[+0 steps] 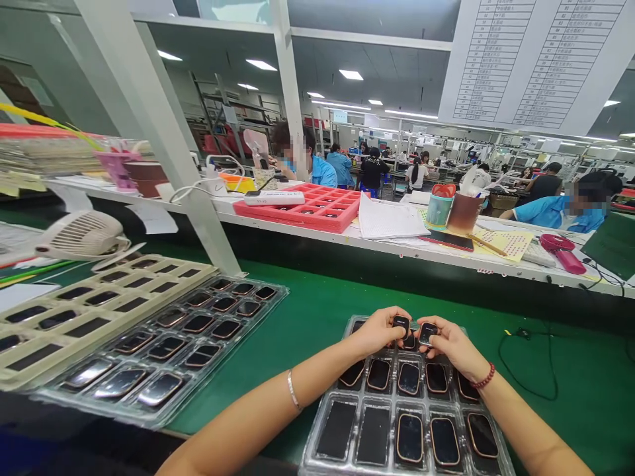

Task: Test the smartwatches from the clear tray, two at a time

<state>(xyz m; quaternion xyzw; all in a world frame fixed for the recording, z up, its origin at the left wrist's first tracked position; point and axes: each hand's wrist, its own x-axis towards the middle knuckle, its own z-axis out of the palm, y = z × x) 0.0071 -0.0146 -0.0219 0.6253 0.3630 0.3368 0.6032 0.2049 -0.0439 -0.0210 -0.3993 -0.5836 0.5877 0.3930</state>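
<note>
Between the thumb and fingers of my left hand (381, 329) is a smartwatch body (401, 323) with a dark screen and small light marks on it. My right hand (452, 345) grips a second smartwatch (428, 331), its thumb on the screen. Both are held close together, just above the far rows of a clear plastic tray (311, 451). Several strapless watch bodies with gold-coloured rims, such as the near watch (409, 437), lie in its compartments. Two compartments at the near left show only their dark bottoms. My hands and forearms cover part of the far rows.
At left, another clear tray (166, 418) of watches lies beside a cream tray (30, 378) on the green tabletop (238, 370). A white fan (82, 235) stands behind. A black cable (553, 370) lies right. The shelf ahead carries a red divided tray (317, 225); co-workers sit beyond.
</note>
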